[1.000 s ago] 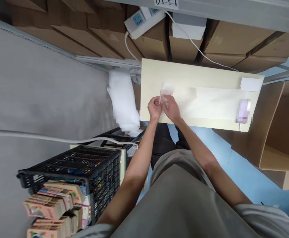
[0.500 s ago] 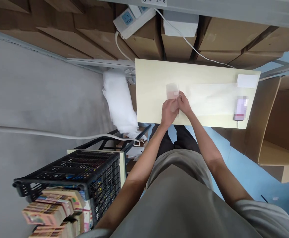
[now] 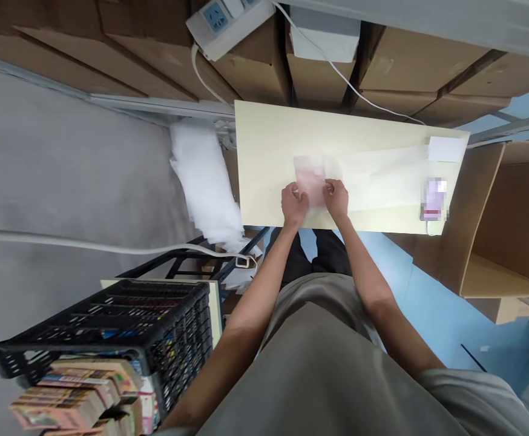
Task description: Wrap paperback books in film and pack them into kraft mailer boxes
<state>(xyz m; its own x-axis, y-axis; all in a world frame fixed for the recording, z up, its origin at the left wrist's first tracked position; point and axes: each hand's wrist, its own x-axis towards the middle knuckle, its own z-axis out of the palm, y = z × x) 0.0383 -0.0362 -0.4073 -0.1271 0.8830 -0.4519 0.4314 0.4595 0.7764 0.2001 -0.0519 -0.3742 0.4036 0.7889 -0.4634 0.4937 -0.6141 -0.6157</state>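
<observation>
My left hand (image 3: 294,204) and right hand (image 3: 337,198) pinch opposite edges of the pink packet (image 3: 311,181), at the white sheet's left end. The white sheet (image 3: 385,175) looks laid out; the packet isn't released yet.

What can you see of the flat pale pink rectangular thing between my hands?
The flat pale pink rectangular thing appears to lie on the cream rectangular tabletop, longer sides running away from you. It looks covered in thin, translucent film, whiter along its far end; blur hides any markings. Your left hand touches its left side, and your right hand is at its right edge. A whitish translucent sheet stretches rightward from beside it.
</observation>
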